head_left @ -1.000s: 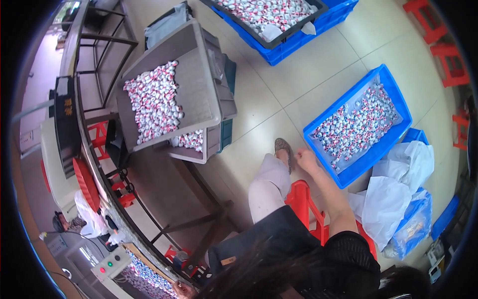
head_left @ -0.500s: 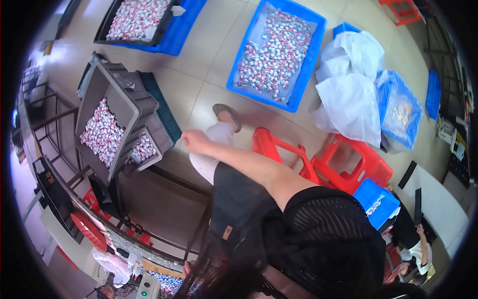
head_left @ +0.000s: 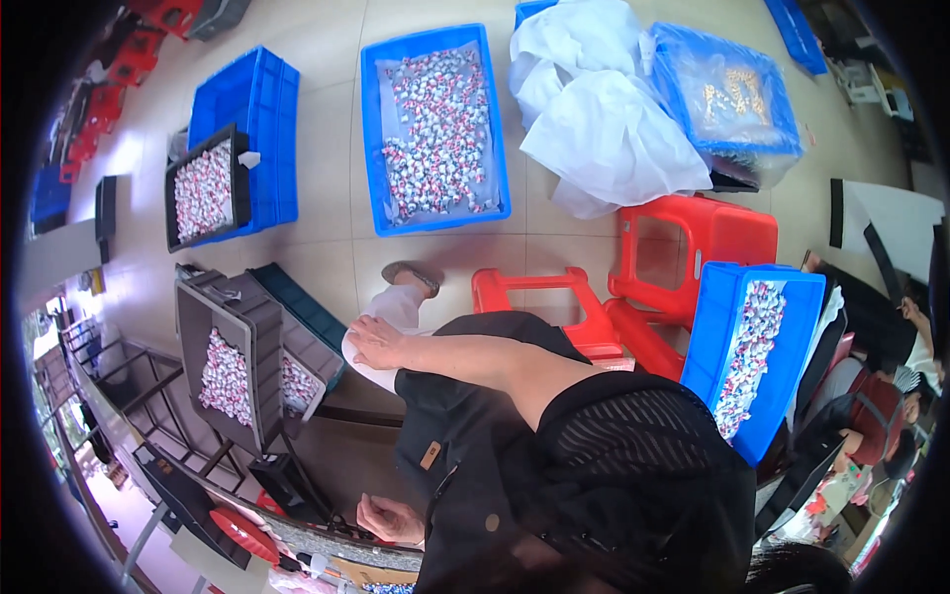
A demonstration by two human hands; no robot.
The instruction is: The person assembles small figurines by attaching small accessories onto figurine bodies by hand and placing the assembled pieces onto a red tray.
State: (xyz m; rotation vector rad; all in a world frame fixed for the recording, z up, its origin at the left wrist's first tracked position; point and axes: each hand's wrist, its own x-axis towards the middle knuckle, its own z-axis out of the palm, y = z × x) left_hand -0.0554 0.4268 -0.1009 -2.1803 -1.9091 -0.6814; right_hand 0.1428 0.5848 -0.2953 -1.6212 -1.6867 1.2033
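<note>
My right hand (head_left: 378, 343) lies over the knee of my white trousers (head_left: 361, 368), its fingers loosely bent and no object visible under them. My left hand (head_left: 390, 519) is beside the bench edge (head_left: 341, 543), fingers apart and half curled, with nothing seen in it. Left of my knee, a tilted grey bin (head_left: 259, 342) holds small white, red and silver pieces (head_left: 226, 381). A second grey container (head_left: 315, 381) with similar pieces sits against it, beside a dark green bin (head_left: 297, 307). Both hands are apart from the bins.
A blue tray (head_left: 371, 139) of the same pieces lies ahead; blue crates (head_left: 277, 148) carry a black tray (head_left: 240, 188). Red stools (head_left: 737, 233), a white cloth (head_left: 614, 139) and another blue bin (head_left: 807, 317) are to the right. A co-worker (head_left: 871, 416) is at far right.
The view has swung right, showing more of the right-hand bin. My right hand has gone from a raised, closed shape to resting on my knee. My left hand now shows more fully.
</note>
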